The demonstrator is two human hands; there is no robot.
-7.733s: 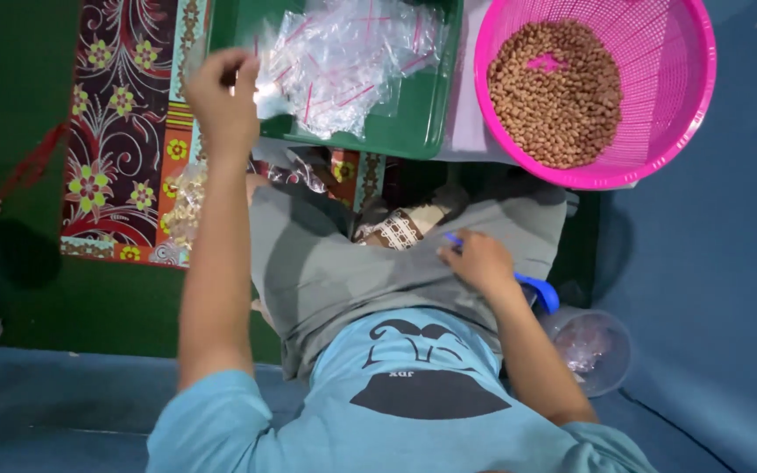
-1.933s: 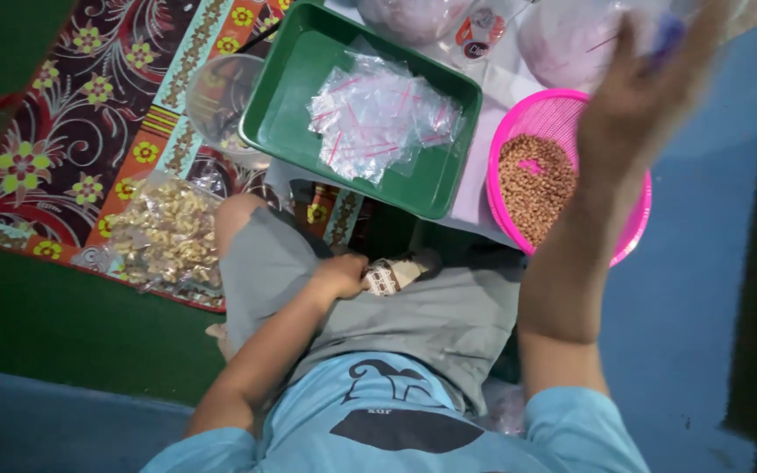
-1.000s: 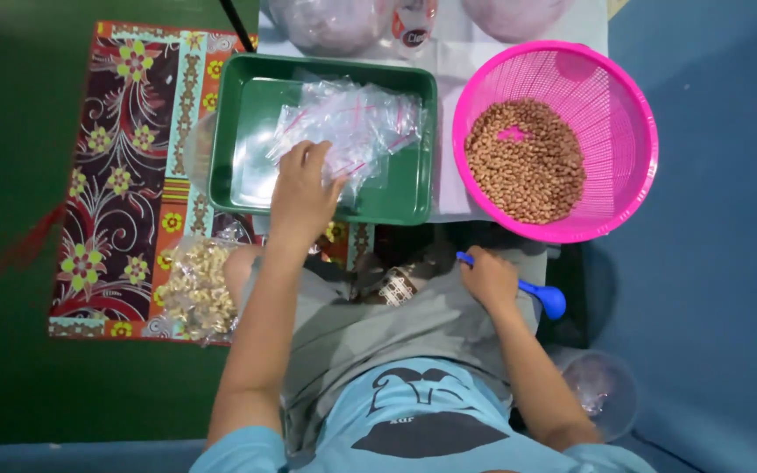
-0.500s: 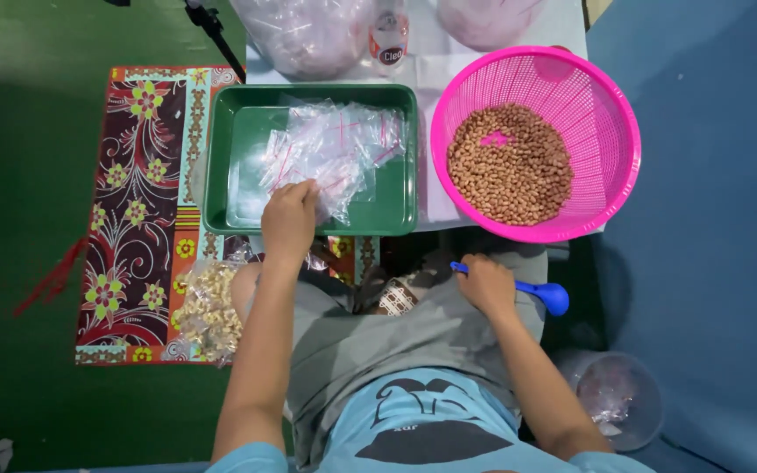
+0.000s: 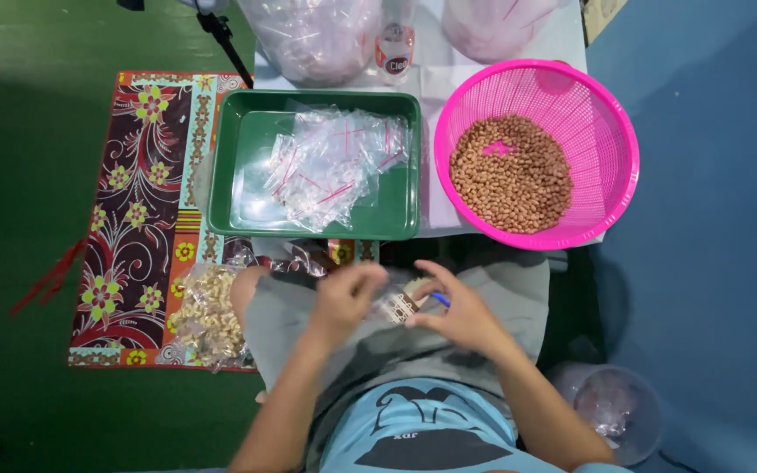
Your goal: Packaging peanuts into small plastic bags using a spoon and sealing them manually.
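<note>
Sitting over a low work area, the person brings both hands together in the lower middle of the frame, just above the lap. The left hand [image 5: 348, 298] is curled, its fingers pinched on the edge of a small clear plastic bag [image 5: 393, 303], which lies between the two hands and is partly hidden by them. The right hand [image 5: 459, 315] is also curled, its fingertips at the bag's other edge; a blue scoop handle [image 5: 440, 300] peeks out just beside its thumb, though how firmly the hand grips it cannot be told. Above the hands, in the upper middle of the frame, a green rectangular tray [image 5: 231, 175] holds a loose heap of empty zip bags [image 5: 330, 166] with red seal strips. To the right of the tray sits a round pink basket [image 5: 606, 131], its bottom covered with peanuts [image 5: 510, 175]. At the left, a patterned floral mat [image 5: 137, 219] lies on the green floor, and a pile of filled nut packets [image 5: 208, 315] rests at its lower edge, just beside the person's knee. Large clear plastic sacks [image 5: 313, 35] stand along the top edge of the frame behind the tray. In the lower right corner, a clear round tub [image 5: 611, 412] sits on the blue floor.
</note>
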